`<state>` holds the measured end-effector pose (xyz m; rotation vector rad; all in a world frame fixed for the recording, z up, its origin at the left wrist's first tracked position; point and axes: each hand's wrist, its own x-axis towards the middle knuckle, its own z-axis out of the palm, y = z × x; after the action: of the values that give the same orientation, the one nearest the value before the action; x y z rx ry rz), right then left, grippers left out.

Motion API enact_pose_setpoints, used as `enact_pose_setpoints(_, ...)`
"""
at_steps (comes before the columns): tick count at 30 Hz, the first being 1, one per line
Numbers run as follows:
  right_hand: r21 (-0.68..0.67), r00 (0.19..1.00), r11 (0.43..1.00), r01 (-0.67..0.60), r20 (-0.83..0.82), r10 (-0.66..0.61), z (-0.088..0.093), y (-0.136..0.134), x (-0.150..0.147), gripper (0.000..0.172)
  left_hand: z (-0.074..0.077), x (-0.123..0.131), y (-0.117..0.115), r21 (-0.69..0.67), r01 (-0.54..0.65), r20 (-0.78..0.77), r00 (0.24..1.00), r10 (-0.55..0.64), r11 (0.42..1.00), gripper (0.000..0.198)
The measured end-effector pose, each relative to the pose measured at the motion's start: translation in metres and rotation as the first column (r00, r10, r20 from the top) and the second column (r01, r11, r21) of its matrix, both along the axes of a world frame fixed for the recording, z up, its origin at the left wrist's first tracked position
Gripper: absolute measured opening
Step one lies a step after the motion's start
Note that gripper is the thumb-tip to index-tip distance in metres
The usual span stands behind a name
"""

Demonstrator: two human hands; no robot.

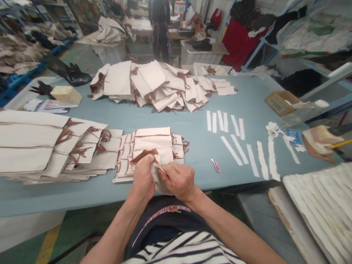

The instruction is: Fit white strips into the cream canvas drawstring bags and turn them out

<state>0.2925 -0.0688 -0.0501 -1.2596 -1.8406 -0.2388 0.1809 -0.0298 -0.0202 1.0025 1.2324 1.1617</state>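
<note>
Near edge of the bench (199,157), middle: a cream cloth piece (161,183) with a brown-lined opening, held up in both hands in front of the small stack.
Left hand (143,178): closed on the cloth piece, thumb uppermost, near the brown opening.
Right hand (178,179): fingers curled tight on the same piece, just beside the left hand, cloth bunched between the two.
Just beyond the hands: a small stack (152,141) of cream pieces with brown edging, lying flat, ties sticking out on its right side.
Left end: a large stack (30,141) of similar pieces, overlapping in layers, brown ties hanging loose.
Far edge: a long, untidy heap (148,79) of cream pieces with brown trim.
Right of the hands: snips (215,164) with a pink handle, lying near the near edge.
Right half: white strips (252,160) laid apart in slanting rows.
Far right corner: an open cardboard box (282,103) near a clear bottle (305,114).
Far left corner: a pale yellow block (66,95).
Past the far edge: a person (159,25) in dark clothes, standing.
</note>
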Motion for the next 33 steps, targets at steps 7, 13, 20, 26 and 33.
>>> enact_pose_setpoints(7, -0.038, 0.978, 0.99, -0.134, -0.166, 0.126, 0.013, -0.009, 0.004, 0.038, 0.011, -0.026, -0.011, 0.063, 0.138, 0.009, 0.99, -0.138, 0.988, 0.033)
enact_pose_setpoints(13, -0.403, 0.752, 0.829, -0.388, -0.658, 0.031, 0.042, -0.018, 0.004, 0.028, 0.019, -0.044, -0.012, 0.219, 0.294, -0.136, 0.953, -0.27, 0.93, 0.029)
enact_pose_setpoints(20, -0.656, 0.704, 0.571, -0.493, -0.686, -0.181, 0.051, -0.006, 0.012, 0.02, 0.023, -0.044, -0.014, 0.325, 0.426, -0.411, 0.868, -0.279, 0.844, 0.03)
enact_pose_setpoints(26, -0.654, 0.649, 0.459, -0.602, -0.735, -0.197, 0.043, -0.001, 0.009, 0.016, 0.021, -0.039, -0.02, 0.272, 0.365, -0.436, 0.872, -0.224, 0.89, 0.029)
enact_pose_setpoints(33, -0.647, 0.776, 0.697, -0.309, -0.595, -0.208, 0.021, -0.012, -0.02, 0.017, 0.0, -0.022, -0.024, 0.186, 0.244, -0.321, 0.931, -0.176, 0.952, 0.035)
